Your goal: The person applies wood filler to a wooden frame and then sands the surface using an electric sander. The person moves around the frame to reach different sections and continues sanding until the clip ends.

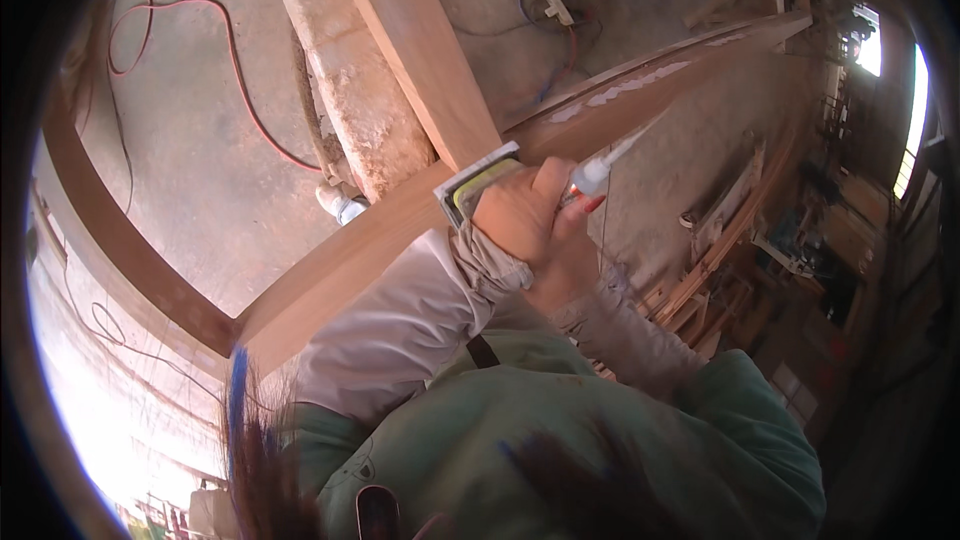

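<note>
My left hand [512,212] is closed beside a flat rectangular piece [482,178] with a pale rim and a yellow-green inner face, seemingly held in it. This piece lies over the corner where a wooden beam [415,50] meets a wooden rail [345,245]. My right hand [566,265] comes in from the lower right and is wrapped round a squeeze bottle [592,176]. The bottle has a whitish top, a red part and a long thin nozzle pointing up and right. My two hands touch or overlap, and most of the bottle's body is hidden.
A curved wooden piece [140,240] joins the rail at left. Another board [660,90] with white patches runs to the upper right. A rough-edged slab [350,70] lies beside the beam. A red hose [235,60] and a power strip [555,5] lie on the floor.
</note>
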Tool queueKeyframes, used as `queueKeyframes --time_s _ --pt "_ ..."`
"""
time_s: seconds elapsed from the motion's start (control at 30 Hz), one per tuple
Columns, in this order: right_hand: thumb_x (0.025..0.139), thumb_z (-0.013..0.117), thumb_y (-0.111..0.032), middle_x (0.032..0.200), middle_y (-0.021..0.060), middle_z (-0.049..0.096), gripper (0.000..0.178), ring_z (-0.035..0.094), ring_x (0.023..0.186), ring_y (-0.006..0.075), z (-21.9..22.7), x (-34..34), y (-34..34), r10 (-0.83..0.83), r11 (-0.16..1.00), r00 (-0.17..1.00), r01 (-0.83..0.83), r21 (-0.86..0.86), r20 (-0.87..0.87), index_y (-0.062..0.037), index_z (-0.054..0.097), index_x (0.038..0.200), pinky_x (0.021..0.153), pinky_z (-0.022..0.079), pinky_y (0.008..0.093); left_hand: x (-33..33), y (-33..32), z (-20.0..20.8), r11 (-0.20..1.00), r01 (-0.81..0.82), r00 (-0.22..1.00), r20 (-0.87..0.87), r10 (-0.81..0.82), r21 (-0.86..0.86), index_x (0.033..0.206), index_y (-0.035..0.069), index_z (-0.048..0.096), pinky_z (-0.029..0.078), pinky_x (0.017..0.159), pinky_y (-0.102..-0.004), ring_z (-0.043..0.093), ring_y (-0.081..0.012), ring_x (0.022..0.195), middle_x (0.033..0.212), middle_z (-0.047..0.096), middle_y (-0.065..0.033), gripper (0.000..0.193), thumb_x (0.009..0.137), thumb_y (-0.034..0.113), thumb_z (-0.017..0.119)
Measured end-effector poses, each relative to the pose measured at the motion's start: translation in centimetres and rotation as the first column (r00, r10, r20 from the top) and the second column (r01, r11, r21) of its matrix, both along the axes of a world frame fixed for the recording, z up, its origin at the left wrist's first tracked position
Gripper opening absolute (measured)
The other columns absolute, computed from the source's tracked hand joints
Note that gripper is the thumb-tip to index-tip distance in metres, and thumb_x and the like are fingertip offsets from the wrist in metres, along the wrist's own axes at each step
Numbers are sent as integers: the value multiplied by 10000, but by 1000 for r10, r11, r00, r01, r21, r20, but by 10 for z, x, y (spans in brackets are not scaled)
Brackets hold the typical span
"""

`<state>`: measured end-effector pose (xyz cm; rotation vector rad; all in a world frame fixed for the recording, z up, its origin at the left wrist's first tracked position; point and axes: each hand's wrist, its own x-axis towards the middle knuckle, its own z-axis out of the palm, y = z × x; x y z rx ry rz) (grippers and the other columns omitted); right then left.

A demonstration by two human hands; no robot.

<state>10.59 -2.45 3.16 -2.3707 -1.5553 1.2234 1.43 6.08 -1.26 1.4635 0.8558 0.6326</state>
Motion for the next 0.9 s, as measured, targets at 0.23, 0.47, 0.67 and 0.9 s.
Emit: queueKeyframes --time_s 0.23,0.47,0.67,0.9 --pt "722 722 -231 1264 215 433 680 540 1048 408 -9 9 -6 62 997 996 -65 -34 -67 -70 412 1305 792 491 475 -2 1 0 1000 -18 998 -64 18 7 1058 27 551 467 641 -415 609 -369 711 752 595 -162 379 889 361 617" --pt "738 697 -216 1253 215 429 651 538 1034 423 0 3 -9 76 996 992 -70 57 -100 -77 414 1307 782 495 489 -8 -21 -1 997 -21 999 38 24 -76 1064 32 557 479 664 -403 618 -362 730 801 621 -159 383 889 368 616" --pt "745 688 -202 1218 204 427 551 560 976 420 -1 -3 0 59 997 994 -54 55 -91 -82 500 1249 727 513 486 -13 -9 2 999 -33 999 -6 33 -38 1064 24 554 484 642 -389 622 -354 721 804 621 -154 389 891 367 616" --pt "742 709 -234 1177 195 460 615 586 946 415 -7 8 -1 85 996 987 -79 44 -136 -93 426 1270 734 520 471 -12 -14 0 987 -159 987 -4 159 20 1052 24 539 475 574 -402 608 -347 664 721 597 -138 410 859 369 649"
